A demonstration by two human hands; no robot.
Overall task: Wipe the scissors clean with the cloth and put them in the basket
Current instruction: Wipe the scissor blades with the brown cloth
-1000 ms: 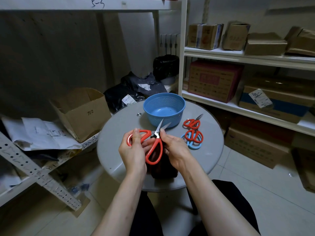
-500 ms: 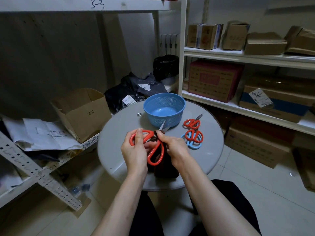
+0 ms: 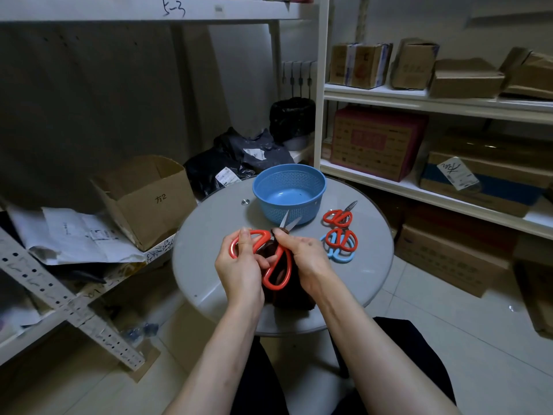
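Step in hand: the large red-handled scissors are being wiped. This is judged to be the cleaning part of the task, not the putting away.
Left hand: the left hand is curled round the upper handle loop, with the forefinger laid across the red plastic, so that the tool is held above the surface.
Right hand: the right hand is closed on the dark cloth, which is pinched round the blades close to the pivot. The rest of the cloth hangs below the hands, toward the near edge of the surface.
Blades: the blades are parted a little. Only their tips are seen beyond the pinching fingers, and they point toward the basket.
Basket: the blue basket stands at the far side of the surface, just beyond the blade tips. Nothing is seen inside it.
Done so far: nothing has been delivered, since no scissors lie in the basket. How clean the held blades are cannot be told.
Waiting: three more pairs lie to the right of the basket. A small red-handled pair lies farthest away. Nearer, a second red-handled pair lies on top of a blue-handled pair.
Left to do: the wipe has to be finished and the held pair placed in the basket. If all pairs are meant, the same is owed for the other three.
Progress: the task is judged to be at an early stage.
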